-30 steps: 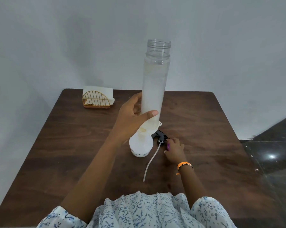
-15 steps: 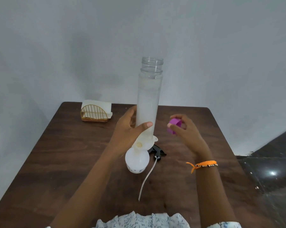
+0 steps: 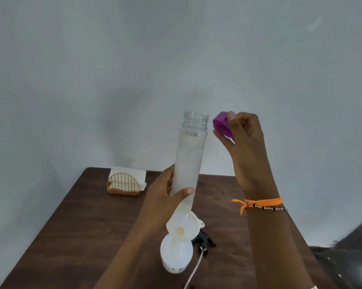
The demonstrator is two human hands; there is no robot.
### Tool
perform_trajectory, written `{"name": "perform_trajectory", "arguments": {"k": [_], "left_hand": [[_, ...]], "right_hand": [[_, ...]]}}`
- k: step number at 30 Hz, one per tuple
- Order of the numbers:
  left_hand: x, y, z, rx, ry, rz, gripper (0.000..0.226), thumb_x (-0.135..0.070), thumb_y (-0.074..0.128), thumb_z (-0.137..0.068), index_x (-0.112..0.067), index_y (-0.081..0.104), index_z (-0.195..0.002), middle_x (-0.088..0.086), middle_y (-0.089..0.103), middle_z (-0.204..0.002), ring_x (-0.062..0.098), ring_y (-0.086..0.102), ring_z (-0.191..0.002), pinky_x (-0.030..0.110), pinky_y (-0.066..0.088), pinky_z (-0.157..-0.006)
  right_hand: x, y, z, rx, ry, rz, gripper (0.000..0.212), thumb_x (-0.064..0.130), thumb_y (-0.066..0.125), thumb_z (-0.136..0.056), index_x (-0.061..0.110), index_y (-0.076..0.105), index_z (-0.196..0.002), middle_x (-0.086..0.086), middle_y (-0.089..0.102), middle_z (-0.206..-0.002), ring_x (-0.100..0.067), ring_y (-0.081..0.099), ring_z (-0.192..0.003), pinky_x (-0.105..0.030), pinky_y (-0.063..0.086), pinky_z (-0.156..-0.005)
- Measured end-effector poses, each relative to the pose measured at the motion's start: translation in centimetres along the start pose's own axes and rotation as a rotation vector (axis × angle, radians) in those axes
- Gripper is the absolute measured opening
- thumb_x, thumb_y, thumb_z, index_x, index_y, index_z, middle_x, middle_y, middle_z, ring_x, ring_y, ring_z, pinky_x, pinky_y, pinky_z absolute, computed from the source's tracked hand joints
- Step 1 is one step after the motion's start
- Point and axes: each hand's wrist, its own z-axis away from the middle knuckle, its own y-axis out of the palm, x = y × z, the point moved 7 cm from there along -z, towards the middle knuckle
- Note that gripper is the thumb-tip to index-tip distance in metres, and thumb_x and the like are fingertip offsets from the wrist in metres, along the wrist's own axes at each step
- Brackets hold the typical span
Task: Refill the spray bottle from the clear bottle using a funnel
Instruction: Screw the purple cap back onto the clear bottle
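Just right of the clear bottle [image 3: 189,161]'s open mouth is where the purple cap [image 3: 222,125] sits right now, pinched between the thumb and fingertips of the right hand [image 3: 244,140], tipped on its side so the open end isn't lined up with the neck yet. The left hand [image 3: 165,197] is wrapped around the lower part of the bottle, thumb across the front, holding it upright and raised above the funnel [image 3: 184,228], which is seated in the neck of the white spray bottle [image 3: 176,255] on the brown table [image 3: 71,236]. So the bottle's long axis runs pretty much straight up, maybe leaning a touch to the right at the top, and the mouth is level with the cap, just beside it and not touching. Looks to me like pouring is done and capping is the step in hand: the cap needs to swing left and turn flat so it drops square onto the threads. Right hand is clearly the nearer one for that. The black sprayer head [image 3: 203,240] with its dip tube [image 3: 193,270] lies on the table beside the spray bottle, so that still has to go back on. Napkin holder [image 3: 124,182] is well apart at the back.
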Motion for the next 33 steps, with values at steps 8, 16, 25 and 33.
{"name": "perform_trajectory", "arguments": {"k": [8,16,25,33], "left_hand": [[-0.1,0.0,-0.1,0.037,0.039,0.008,0.054,-0.030,0.071,-0.080,-0.042,0.044,-0.125,-0.013,0.059,-0.124,0.007,0.058,-0.110,0.027,0.053,-0.090],[-0.1,-0.4,-0.2,0.039,0.059,-0.029,0.050,-0.042,0.070,-0.077,-0.052,0.039,-0.114,-0.020,0.055,-0.120,0.003,0.056,-0.108,0.019,0.051,-0.085],[-1.6,-1.4,-1.4,0.058,0.059,-0.039,0.053,-0.031,0.069,-0.083,-0.047,0.037,-0.122,-0.029,0.050,-0.112,-0.004,0.052,-0.101,0.007,0.046,-0.070],[-3.0,-1.5,-1.9,0.114,0.104,0.091,0.063,-0.026,0.069,-0.083,-0.047,0.039,-0.135,-0.022,0.053,-0.131,0.006,0.053,-0.117,0.028,0.051,-0.093]], "right_hand": [[1.8,3.9,-1.0,0.171,-0.142,0.226,0.024,0.020,0.058,-0.091,0.018,0.065,-0.113,-0.007,0.060,-0.120,-0.016,0.058,-0.111,-0.034,0.048,-0.096],[1.4,4.5,-0.9,0.506,-0.079,0.206,0.032,0.028,0.041,-0.093,0.024,0.059,-0.120,0.004,0.058,-0.129,-0.010,0.053,-0.120,-0.032,0.045,-0.101],[2.9,4.5,-1.6,0.529,-0.195,0.317,0.031,0.014,0.047,-0.095,0.011,0.059,-0.123,-0.004,0.058,-0.126,-0.015,0.053,-0.118,-0.029,0.045,-0.097],[4.3,4.5,-1.9,0.620,-0.171,0.279,0.043,0.019,0.044,-0.090,0.014,0.045,-0.133,-0.001,0.055,-0.132,-0.010,0.048,-0.125,-0.021,0.042,-0.098]]}}
